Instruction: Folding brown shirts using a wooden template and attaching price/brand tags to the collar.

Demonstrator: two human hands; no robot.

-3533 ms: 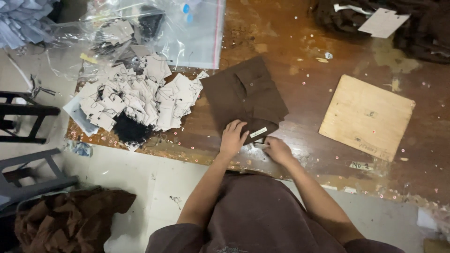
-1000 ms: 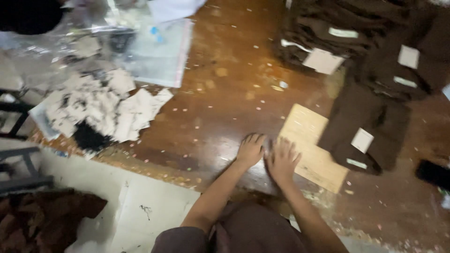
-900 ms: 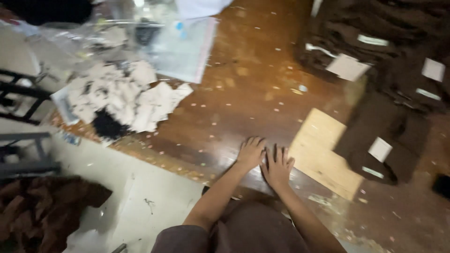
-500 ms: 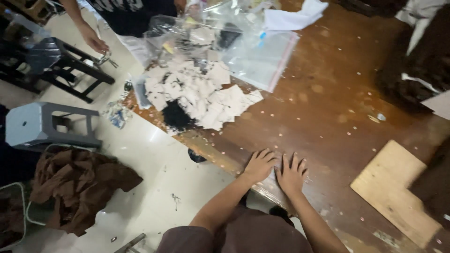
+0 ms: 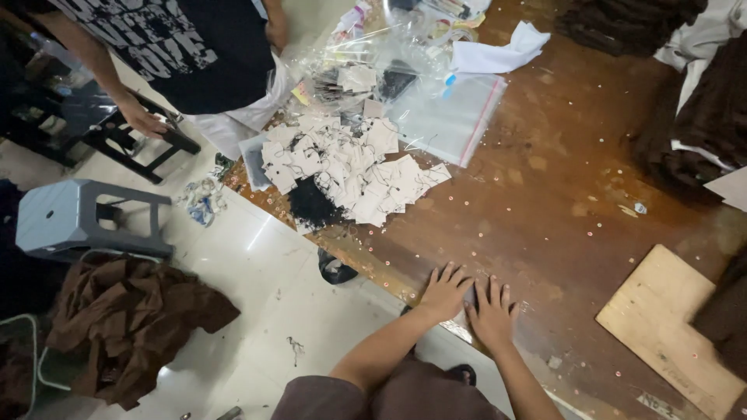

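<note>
My left hand (image 5: 443, 292) and my right hand (image 5: 493, 311) lie flat side by side, palms down, on the near edge of the brown wooden table (image 5: 545, 194). Fingers are spread and neither hand holds anything. A small pale thing shows between the two hands; what it is I cannot tell. A heap of white paper tags with black strings (image 5: 350, 171) lies on the table's left part, about an arm's length beyond my hands. A light plywood board (image 5: 673, 327) rests on the table to the right of my right hand.
Clear plastic bags (image 5: 443, 117) and a white cloth (image 5: 498, 54) lie beyond the tags. Dark brown garments (image 5: 700, 132) are stacked at the right. Another person in a black printed shirt (image 5: 171, 39) stands at the far left. A grey stool (image 5: 70, 218) and crumpled brown cloth (image 5: 132, 319) are on the floor.
The brown garment my hands pressed earlier is gone from under them. My view swung left, bringing the tag heap, stool and the other person into view. My hands stay flat at the table edge.
</note>
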